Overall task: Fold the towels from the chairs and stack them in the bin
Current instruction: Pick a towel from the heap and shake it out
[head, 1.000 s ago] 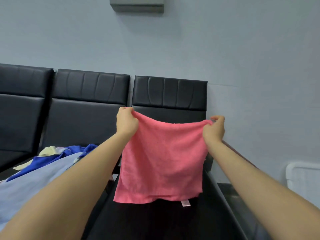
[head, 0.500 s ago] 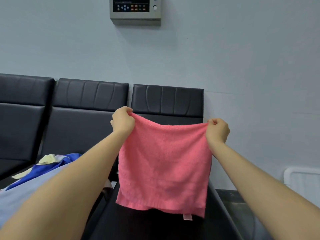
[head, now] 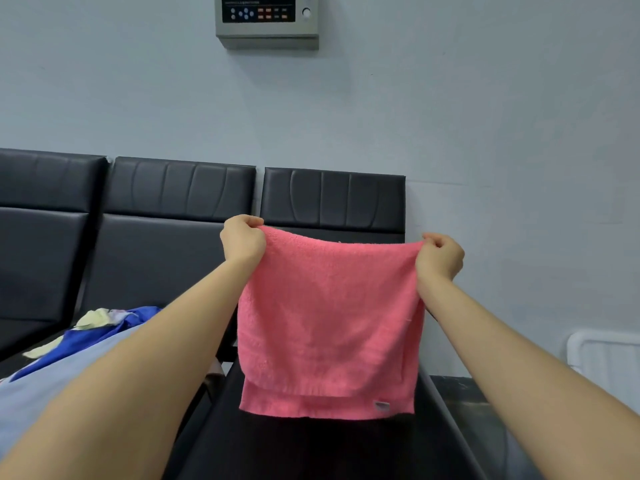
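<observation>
Surroundings: three black padded chairs (head: 332, 199) along a pale wall; grey control panel (head: 266, 19) at top centre; a heap of blue and pale cloths (head: 86, 334) lower left.
Towel: pink terry towel (head: 329, 320), doubled over, hanging mid-frame above the right chair's seat.
Hands: left hand (head: 242, 239) and right hand (head: 440, 256) each pinch a top corner.
Container: white bin (head: 602, 358) at right edge, contents hidden.

You face a row of three black chairs (head: 180, 216) against the wall. On the middle seat lies a pile of cloths (head: 86, 336): blue, pale blue and pale yellow pieces, bunched together at your left.
</observation>
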`<state>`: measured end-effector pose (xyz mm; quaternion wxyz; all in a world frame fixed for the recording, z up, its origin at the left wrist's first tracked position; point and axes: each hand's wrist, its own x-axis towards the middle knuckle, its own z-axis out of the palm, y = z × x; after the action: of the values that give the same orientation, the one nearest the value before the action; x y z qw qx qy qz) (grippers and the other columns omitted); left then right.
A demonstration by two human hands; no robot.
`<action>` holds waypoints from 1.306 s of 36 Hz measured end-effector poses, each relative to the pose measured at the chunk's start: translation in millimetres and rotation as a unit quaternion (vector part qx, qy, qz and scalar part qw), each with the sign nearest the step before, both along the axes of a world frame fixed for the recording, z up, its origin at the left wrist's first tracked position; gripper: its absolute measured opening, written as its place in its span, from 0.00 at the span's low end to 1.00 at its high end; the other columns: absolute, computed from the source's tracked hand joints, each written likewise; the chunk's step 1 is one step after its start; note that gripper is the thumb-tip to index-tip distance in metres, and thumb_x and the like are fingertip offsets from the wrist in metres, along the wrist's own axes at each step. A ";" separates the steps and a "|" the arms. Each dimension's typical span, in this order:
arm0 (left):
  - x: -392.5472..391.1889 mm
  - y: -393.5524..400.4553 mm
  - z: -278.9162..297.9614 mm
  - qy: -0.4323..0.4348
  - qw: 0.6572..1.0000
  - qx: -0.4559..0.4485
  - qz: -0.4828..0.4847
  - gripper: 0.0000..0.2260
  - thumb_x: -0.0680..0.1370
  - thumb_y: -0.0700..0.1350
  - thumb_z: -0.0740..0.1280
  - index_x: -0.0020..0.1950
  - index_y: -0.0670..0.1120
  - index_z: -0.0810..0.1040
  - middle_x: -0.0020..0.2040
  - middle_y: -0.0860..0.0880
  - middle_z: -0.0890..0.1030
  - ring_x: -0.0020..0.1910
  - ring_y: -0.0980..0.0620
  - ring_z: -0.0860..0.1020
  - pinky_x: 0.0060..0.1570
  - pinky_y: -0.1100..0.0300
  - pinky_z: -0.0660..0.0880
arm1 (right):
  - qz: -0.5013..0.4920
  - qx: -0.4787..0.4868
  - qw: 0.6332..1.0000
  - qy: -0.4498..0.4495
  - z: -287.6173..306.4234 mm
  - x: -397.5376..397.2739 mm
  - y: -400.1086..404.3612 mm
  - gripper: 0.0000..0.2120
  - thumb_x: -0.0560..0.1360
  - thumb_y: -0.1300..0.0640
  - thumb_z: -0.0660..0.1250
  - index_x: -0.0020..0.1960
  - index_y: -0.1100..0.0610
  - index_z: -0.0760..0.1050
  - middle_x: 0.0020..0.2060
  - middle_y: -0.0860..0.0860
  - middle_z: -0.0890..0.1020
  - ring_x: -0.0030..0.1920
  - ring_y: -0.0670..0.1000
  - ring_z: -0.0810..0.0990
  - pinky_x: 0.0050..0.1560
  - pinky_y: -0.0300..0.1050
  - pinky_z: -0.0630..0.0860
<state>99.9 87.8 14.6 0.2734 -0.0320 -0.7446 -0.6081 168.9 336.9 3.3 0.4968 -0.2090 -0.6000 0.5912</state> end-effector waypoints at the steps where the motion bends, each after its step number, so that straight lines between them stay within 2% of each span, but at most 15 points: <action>1: 0.0 0.5 1.4 0.002 1.000 0.003 -0.004 0.23 0.73 0.28 0.53 0.62 0.41 0.78 0.62 0.45 0.78 0.59 0.49 0.75 0.51 0.65 0.68 | 0.003 -0.004 1.000 0.006 1.5 0.6 -0.5 0.19 0.76 0.70 0.53 0.58 0.61 0.79 0.57 0.53 0.80 0.57 0.50 0.77 0.47 0.29 0.65; 5: 2.0 3.4 6.8 0.005 1.000 0.018 -0.023 0.26 0.72 0.28 0.52 0.67 0.42 0.75 0.65 0.46 0.75 0.65 0.49 0.73 0.61 0.63 0.67 | 0.006 -0.017 1.000 0.018 7.5 -5.6 -1.6 0.28 0.70 0.72 0.49 0.51 0.49 0.80 0.58 0.49 0.80 0.61 0.55 0.75 0.61 0.41 0.69; 10: 6.2 8.2 11.2 0.016 0.996 0.068 -0.060 0.27 0.72 0.30 0.52 0.68 0.43 0.74 0.68 0.49 0.73 0.68 0.51 0.69 0.69 0.60 0.63 | -0.004 -0.023 1.000 -0.007 11.1 -1.7 -0.9 0.29 0.70 0.71 0.49 0.53 0.48 0.81 0.56 0.45 0.80 0.61 0.56 0.70 0.51 0.35 0.61; 13: 11.3 11.4 10.2 0.026 0.985 0.145 -0.092 0.15 0.74 0.40 0.60 0.56 0.50 0.80 0.52 0.54 0.78 0.52 0.56 0.75 0.57 0.60 0.71 | -0.020 -0.007 1.000 -0.018 11.0 3.7 -2.5 0.25 0.73 0.69 0.51 0.55 0.49 0.80 0.56 0.46 0.81 0.53 0.53 0.68 0.58 0.40 0.64; 16: 8.3 12.2 5.2 0.031 0.978 0.198 -0.065 0.12 0.77 0.42 0.65 0.60 0.45 0.80 0.57 0.53 0.80 0.56 0.57 0.75 0.58 0.65 0.69 | -0.032 0.000 0.999 -0.022 9.9 4.4 -1.2 0.18 0.76 0.66 0.56 0.54 0.51 0.80 0.55 0.48 0.81 0.49 0.50 0.72 0.65 0.44 0.61; 20: 5.6 15.1 -4.5 0.012 0.977 0.207 -0.041 0.15 0.77 0.36 0.60 0.58 0.45 0.81 0.57 0.50 0.81 0.50 0.57 0.78 0.50 0.70 0.70 | -0.030 -0.007 0.999 -0.021 2.5 2.8 2.0 0.21 0.73 0.70 0.55 0.53 0.54 0.81 0.54 0.51 0.82 0.56 0.53 0.78 0.66 0.48 0.68; 24: 4.3 14.0 -12.9 -0.021 0.980 0.182 -0.073 0.29 0.70 0.27 0.50 0.60 0.46 0.80 0.59 0.49 0.79 0.35 0.61 0.73 0.30 0.76 0.68 | -0.021 -0.012 0.999 -0.038 -5.4 1.9 2.5 0.26 0.70 0.71 0.51 0.54 0.51 0.80 0.57 0.50 0.81 0.57 0.55 0.76 0.66 0.49 0.69; 30: 13.4 13.2 -17.7 -0.031 0.988 0.103 -0.111 0.33 0.71 0.28 0.48 0.71 0.48 0.71 0.68 0.49 0.74 0.50 0.53 0.79 0.47 0.66 0.75 | -0.009 -0.011 0.997 -0.076 -8.3 3.5 1.7 0.29 0.72 0.69 0.48 0.58 0.46 0.79 0.60 0.47 0.78 0.61 0.59 0.68 0.54 0.42 0.65; 33: 14.3 14.8 -19.3 -0.030 0.990 0.077 -0.113 0.32 0.71 0.29 0.50 0.71 0.49 0.70 0.68 0.45 0.73 0.67 0.42 0.71 0.65 0.52 0.68 | 0.001 -0.007 0.996 -0.093 -8.7 5.1 -0.1 0.30 0.71 0.69 0.48 0.58 0.46 0.78 0.61 0.47 0.77 0.61 0.60 0.68 0.52 0.42 0.63; 35: 16.3 16.5 -19.4 -0.034 0.991 0.086 -0.098 0.29 0.72 0.32 0.54 0.70 0.52 0.72 0.66 0.50 0.75 0.66 0.41 0.72 0.67 0.49 0.66 | 0.003 -0.003 0.995 -0.097 -9.9 5.3 -0.5 0.29 0.72 0.69 0.48 0.58 0.47 0.78 0.60 0.48 0.78 0.62 0.60 0.68 0.53 0.42 0.63; 37: 19.1 17.0 -18.9 -0.035 0.994 0.090 -0.059 0.23 0.74 0.39 0.61 0.67 0.55 0.75 0.63 0.57 0.76 0.57 0.48 0.73 0.69 0.51 0.63 | -0.003 0.008 0.995 -0.102 -11.3 5.7 0.0 0.27 0.72 0.70 0.49 0.58 0.49 0.79 0.60 0.48 0.78 0.62 0.60 0.67 0.56 0.43 0.66; 40: 17.6 16.4 -17.0 -0.020 0.997 0.077 -0.016 0.19 0.75 0.42 0.66 0.66 0.53 0.76 0.63 0.55 0.77 0.51 0.54 0.69 0.68 0.56 0.59 | -0.025 0.049 0.992 -0.117 -11.3 5.8 1.6 0.26 0.73 0.71 0.51 0.57 0.52 0.80 0.60 0.51 0.78 0.52 0.55 0.68 0.65 0.48 0.66; 42: 17.1 14.2 -16.1 -0.009 1.000 0.009 0.018 0.19 0.75 0.37 0.64 0.65 0.49 0.76 0.64 0.50 0.76 0.56 0.49 0.73 0.67 0.55 0.58 | -0.040 0.078 0.987 -0.136 -9.7 4.8 4.5 0.24 0.73 0.71 0.53 0.58 0.53 0.79 0.63 0.53 0.75 0.49 0.55 0.69 0.66 0.47 0.64; 45: 13.4 12.4 -18.8 0.017 0.985 -0.157 0.069 0.14 0.72 0.31 0.59 0.47 0.46 0.78 0.62 0.43 0.73 0.61 0.43 0.69 0.61 0.53 0.60 | -0.060 0.114 0.976 -0.174 -7.9 4.4 10.4 0.21 0.75 0.69 0.55 0.61 0.56 0.77 0.66 0.55 0.68 0.52 0.60 0.71 0.65 0.47 0.64; 47: 13.4 14.1 -21.7 0.013 0.965 -0.243 0.101 0.08 0.72 0.31 0.58 0.43 0.41 0.74 0.59 0.39 0.71 0.59 0.40 0.67 0.58 0.53 0.63 | -0.068 0.144 0.966 -0.205 -8.3 4.4 14.4 0.20 0.76 0.68 0.56 0.63 0.57 0.76 0.65 0.57 0.66 0.54 0.61 0.70 0.65 0.48 0.64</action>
<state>113.2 101.9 -7.0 0.3267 -0.0299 -0.8657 -0.3780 173.3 351.3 -5.1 0.4272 -0.2926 -0.7519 0.4081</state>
